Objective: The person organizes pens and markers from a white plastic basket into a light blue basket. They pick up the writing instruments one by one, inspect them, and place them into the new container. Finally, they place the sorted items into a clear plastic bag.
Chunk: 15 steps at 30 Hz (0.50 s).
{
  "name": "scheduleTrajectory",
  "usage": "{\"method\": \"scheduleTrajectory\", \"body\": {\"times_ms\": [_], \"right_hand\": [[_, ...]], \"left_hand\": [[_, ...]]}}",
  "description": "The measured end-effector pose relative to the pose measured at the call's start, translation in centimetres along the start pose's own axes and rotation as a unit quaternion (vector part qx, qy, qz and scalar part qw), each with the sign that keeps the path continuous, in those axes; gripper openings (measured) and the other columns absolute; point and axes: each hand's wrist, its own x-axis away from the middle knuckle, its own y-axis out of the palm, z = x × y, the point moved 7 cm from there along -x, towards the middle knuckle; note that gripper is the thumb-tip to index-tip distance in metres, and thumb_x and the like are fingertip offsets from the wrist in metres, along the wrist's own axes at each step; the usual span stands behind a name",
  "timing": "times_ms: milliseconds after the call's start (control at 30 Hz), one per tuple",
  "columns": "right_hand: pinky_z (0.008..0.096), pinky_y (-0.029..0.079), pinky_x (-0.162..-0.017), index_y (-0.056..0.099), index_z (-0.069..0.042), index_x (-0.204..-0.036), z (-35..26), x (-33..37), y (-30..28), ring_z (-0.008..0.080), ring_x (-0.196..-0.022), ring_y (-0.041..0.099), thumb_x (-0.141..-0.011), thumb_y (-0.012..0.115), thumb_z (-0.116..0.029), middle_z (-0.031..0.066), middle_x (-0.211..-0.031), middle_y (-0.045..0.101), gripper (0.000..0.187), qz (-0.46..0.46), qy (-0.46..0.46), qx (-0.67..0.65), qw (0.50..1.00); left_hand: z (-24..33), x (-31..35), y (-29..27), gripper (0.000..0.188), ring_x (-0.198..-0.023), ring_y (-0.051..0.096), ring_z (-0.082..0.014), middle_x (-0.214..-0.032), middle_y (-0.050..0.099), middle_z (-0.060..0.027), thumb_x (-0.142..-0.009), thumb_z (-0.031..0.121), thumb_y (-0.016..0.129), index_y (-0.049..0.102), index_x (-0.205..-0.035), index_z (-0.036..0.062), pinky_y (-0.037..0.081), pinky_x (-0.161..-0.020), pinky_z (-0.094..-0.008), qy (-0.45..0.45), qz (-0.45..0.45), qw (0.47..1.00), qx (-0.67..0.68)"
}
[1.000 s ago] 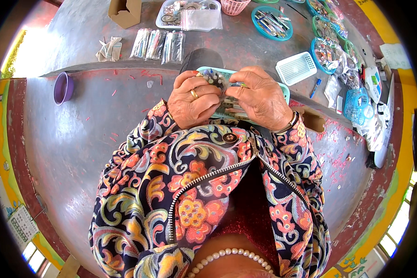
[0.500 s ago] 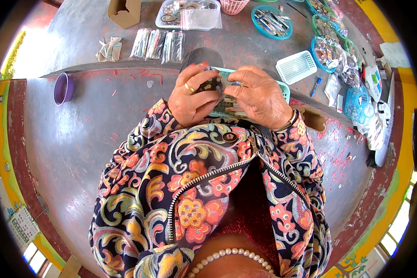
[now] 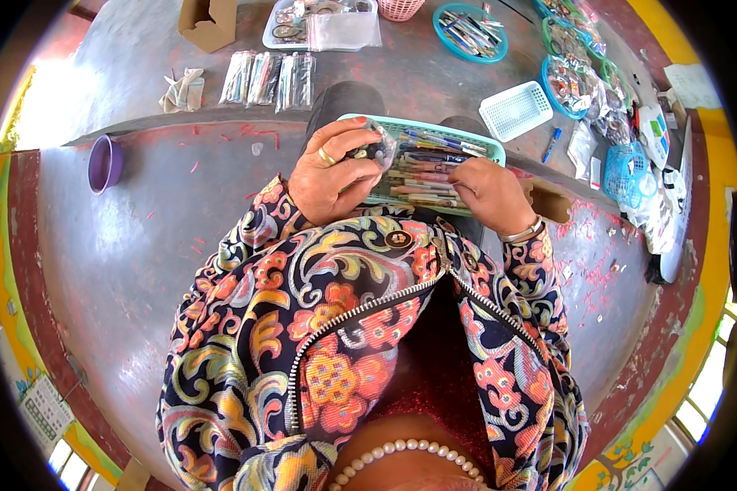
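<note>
My left hand, a ring on one finger, is closed around a clear plastic bag. Dark, round-ended items, perhaps pen ends, show inside it. Under and right of the bag is a light green basket holding several pens laid side by side, blue ones at the far side and pinkish and pale ones nearer. Over the basket's right end, my right hand has its fingers curled together at the pens. Whatever its fingertips pinch is too small to make out.
Ahead on the raised surface lie bagged pens, a white tray, a blue basket of pens and a pale basket. Several filled baskets and plastic bags crowd the right. A purple basin stands at left.
My right hand has left the bag's mouth and moved right and down to the pens in the basket. My left hand still holds the bag.
</note>
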Motion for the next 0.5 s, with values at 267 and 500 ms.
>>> {"method": "scheduleTrajectory", "body": {"times_ms": [267,500], "right_hand": [[0.0403,0.05,-0.073,0.06,-0.005,-0.089,-1.5,0.1,1.9,0.0306,-0.087,0.058,-0.074,0.061,-0.009,0.0108,-0.084,0.059,0.016,0.018,0.005,0.049,0.999],[0.0433,0.049,-0.073,0.057,-0.003,-0.091,-1.6,-0.1,2.8,0.0343,-0.086,0.058,-0.071,0.062,-0.006,0.014,-0.089,0.061,0.021,-0.016,0.02,0.055,0.998]], "left_hand": [[0.0,-0.2,-0.1,0.022,-0.114,0.051,-0.0362,-0.119,0.057,-0.012,-0.069,0.001,0.074,0.064,-0.088,0.0074,0.044,-0.093,-0.0435,-0.003,-0.018,1.0,0.001],[-0.1,-0.1,0.1,0.025,-0.116,0.049,-0.0365,-0.121,0.055,-0.0116,-0.067,0.0,0.075,0.064,-0.088,0.0083,0.044,-0.094,-0.0441,-0.009,-0.022,0.999,0.023]]}}
